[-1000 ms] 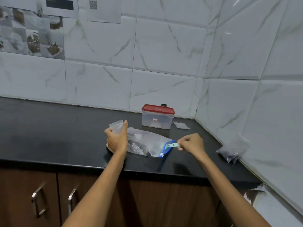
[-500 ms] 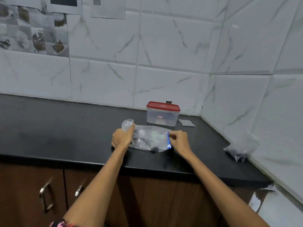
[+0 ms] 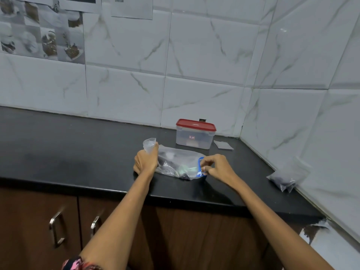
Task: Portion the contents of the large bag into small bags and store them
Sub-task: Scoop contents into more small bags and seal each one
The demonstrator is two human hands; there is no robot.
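Observation:
A clear large zip bag (image 3: 178, 164) with a blue zip strip lies on the black counter (image 3: 78, 152) near its front edge, with dark contents inside. My left hand (image 3: 146, 162) grips the bag's bunched left end. My right hand (image 3: 215, 167) pinches the blue zip strip at the bag's right end. A small clear bag (image 3: 286, 176) with dark contents leans against the right wall.
A clear storage box with a red lid (image 3: 195, 136) stands behind the large bag near the wall corner. A flat small empty bag (image 3: 223, 145) lies to its right. Brown cabinet doors with metal handles (image 3: 55, 228) sit below the counter.
My right hand moved in from the pulled-out zip tab to the bag's blue-edged mouth and now pinches the strip. My left hand kept its hold on the bunched end.

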